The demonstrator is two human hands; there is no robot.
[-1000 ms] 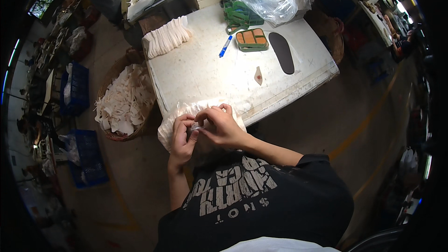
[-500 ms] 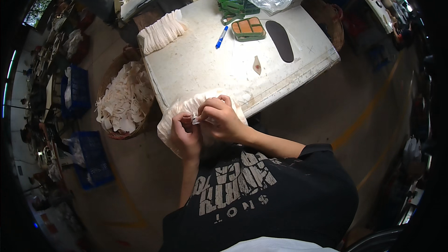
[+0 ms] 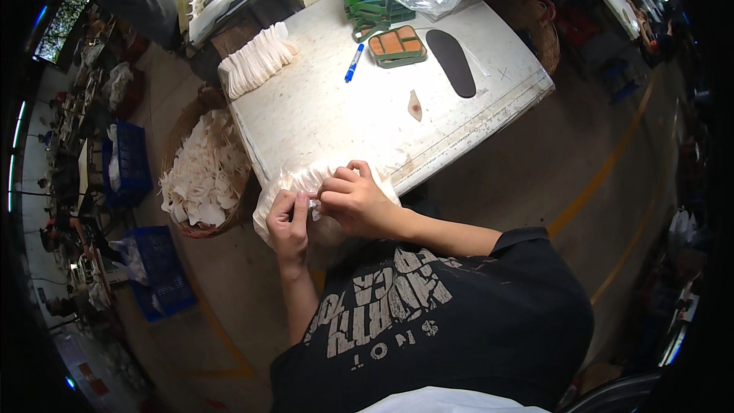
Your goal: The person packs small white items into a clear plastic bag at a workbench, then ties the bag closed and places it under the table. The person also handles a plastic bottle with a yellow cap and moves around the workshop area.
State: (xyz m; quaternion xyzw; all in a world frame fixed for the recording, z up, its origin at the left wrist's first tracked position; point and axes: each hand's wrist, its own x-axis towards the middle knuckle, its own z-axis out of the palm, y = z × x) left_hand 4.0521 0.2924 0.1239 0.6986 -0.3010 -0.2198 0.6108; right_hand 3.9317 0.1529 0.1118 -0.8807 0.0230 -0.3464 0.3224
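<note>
A clear plastic bag [image 3: 304, 177] full of stacked cream-coloured pieces rests at the near corner of the white table, partly overhanging its edge. My left hand [image 3: 289, 228] pinches the bag's gathered plastic between thumb and fingers. Close against it, my right hand [image 3: 356, 203] grips the same twisted part with bent fingers. A small tuft of plastic shows between the two hands. My right forearm and hand cover part of the bag's near side.
On the white table [image 3: 321, 122] lie a stack of cream pieces [image 3: 256, 60], a blue marker [image 3: 354, 63], a green-and-orange tray [image 3: 397, 46], a dark insole [image 3: 451, 63] and green strips [image 3: 375, 8]. A wicker basket [image 3: 177, 138] and blue crates [image 3: 164, 275] stand left. Another person works at upper left.
My left hand has shifted slightly left and its fingers have drawn up together at the bag's neck. My right hand stays beside it. The whole view has tilted a little.
</note>
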